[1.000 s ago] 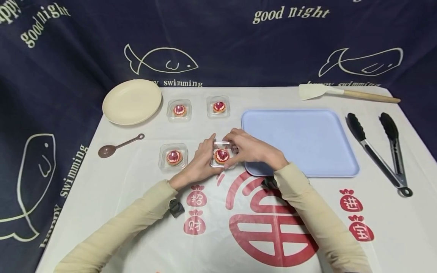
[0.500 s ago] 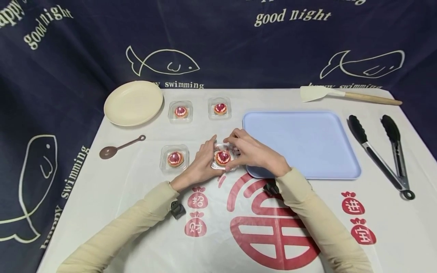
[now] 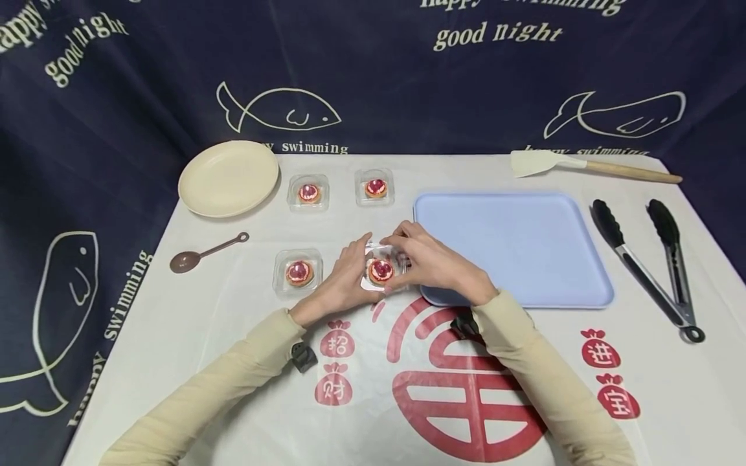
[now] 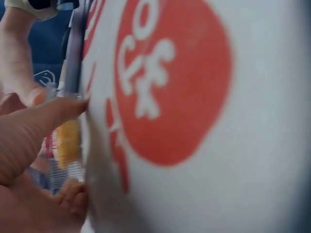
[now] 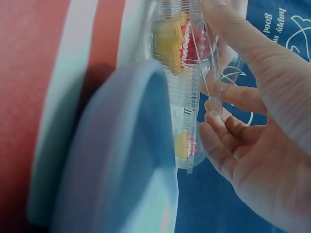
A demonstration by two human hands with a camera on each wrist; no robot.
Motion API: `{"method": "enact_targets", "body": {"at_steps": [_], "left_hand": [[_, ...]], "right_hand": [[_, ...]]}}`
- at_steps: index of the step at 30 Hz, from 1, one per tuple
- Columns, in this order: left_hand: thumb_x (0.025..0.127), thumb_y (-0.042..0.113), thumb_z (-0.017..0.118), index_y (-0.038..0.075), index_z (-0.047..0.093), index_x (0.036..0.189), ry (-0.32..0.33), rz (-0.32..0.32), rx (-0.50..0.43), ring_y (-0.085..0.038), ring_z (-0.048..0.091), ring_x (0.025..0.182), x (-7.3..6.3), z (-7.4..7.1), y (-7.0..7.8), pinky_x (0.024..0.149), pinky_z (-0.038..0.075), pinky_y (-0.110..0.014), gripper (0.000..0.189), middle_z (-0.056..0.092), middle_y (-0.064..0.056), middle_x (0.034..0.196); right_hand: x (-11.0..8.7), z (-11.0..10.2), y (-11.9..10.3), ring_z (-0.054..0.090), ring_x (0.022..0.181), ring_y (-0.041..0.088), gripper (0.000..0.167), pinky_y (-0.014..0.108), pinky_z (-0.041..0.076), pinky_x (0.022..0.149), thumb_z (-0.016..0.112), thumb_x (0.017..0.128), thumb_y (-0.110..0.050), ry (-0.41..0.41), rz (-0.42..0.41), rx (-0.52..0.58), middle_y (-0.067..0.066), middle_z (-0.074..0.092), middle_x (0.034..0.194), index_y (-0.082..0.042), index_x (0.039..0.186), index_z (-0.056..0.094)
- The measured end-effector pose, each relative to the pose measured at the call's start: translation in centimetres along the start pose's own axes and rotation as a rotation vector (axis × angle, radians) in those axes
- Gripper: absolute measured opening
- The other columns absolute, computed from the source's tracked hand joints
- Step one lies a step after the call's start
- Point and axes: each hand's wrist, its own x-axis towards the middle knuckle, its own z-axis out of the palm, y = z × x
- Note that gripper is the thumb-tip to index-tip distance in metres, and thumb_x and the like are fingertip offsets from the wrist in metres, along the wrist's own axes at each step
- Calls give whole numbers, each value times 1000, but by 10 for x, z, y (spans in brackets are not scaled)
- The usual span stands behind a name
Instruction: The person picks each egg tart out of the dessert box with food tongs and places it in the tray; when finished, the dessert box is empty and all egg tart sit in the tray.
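Observation:
Both hands are at a small clear plastic box (image 3: pixel 373 283) on the table, with a red-topped tart (image 3: pixel 381 270) inside. My left hand (image 3: pixel 344 278) holds the box from its left side, thumb in front and fingers behind. From the right, my right hand (image 3: pixel 434 259) grips the box's clear lid (image 5: pixel 215 82) between thumb and fingers. In the right wrist view the lid stands at a slight angle to the box, partly apart from it. The left wrist view shows the tart's yellow side (image 4: pixel 69 144) between thumb and fingers.
Three similar boxed tarts stand nearby: a near-left box (image 3: pixel 298 272), a far-left box (image 3: pixel 308 193) and a far box (image 3: pixel 375 188). Around them lie a cream plate (image 3: pixel 228 178), brown spoon (image 3: pixel 186 261), blue tray (image 3: pixel 513 252), spatula (image 3: pixel 536 163) and black-tipped tongs (image 3: pixel 647 281).
The hands stay at the same box with almost the same hold. The head view has shifted slightly.

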Motion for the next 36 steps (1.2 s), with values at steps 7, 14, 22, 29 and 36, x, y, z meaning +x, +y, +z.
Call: {"method": "enact_targets", "body": {"at_steps": [7, 14, 22, 29, 36], "left_hand": [[70, 18, 87, 0, 25, 150, 20, 91, -2, -35, 43, 123, -11, -10, 3, 107, 41, -49, 103, 35, -25, 137], [70, 20, 88, 4, 43, 139, 115, 198, 140, -36, 40, 127, -17, -20, 12, 107, 37, -53, 84, 39, -21, 141], [73, 16, 85, -3, 39, 140, 249, 325, 173, -30, 48, 117, -17, -28, 17, 105, 43, -42, 84, 48, -18, 129], [75, 8, 81, -5, 38, 141, 356, 478, 350, -30, 54, 111, -16, -25, 22, 100, 49, -38, 80, 49, -21, 127], [84, 20, 77, -5, 30, 146, 305, 426, 315, -32, 55, 110, -21, -20, 26, 100, 49, -40, 82, 46, -22, 131]], "right_hand": [[-7, 3, 1, 46, 103, 22, 76, 35, 47, 87, 89, 68, -36, 37, -9, -8, 14, 54, 114, 2, 127, 61], [-12, 0, -4, 46, 101, 22, 77, 34, 48, 82, 88, 70, -37, 81, -36, -15, 11, 51, 116, -4, 133, 58], [-19, -10, -7, 63, 87, 26, 51, 39, 54, 78, 57, 99, -32, 148, 100, 241, 15, 65, 103, 1, 137, 51], [-19, -14, -9, 62, 68, 24, 88, 32, 55, 59, 12, 100, -63, -102, 323, 714, 21, 68, 93, 8, 124, 58], [-23, -16, -16, 57, 67, 13, 78, 25, 51, 60, 18, 103, -54, -183, 407, 888, 12, 67, 93, 10, 119, 60]]}}
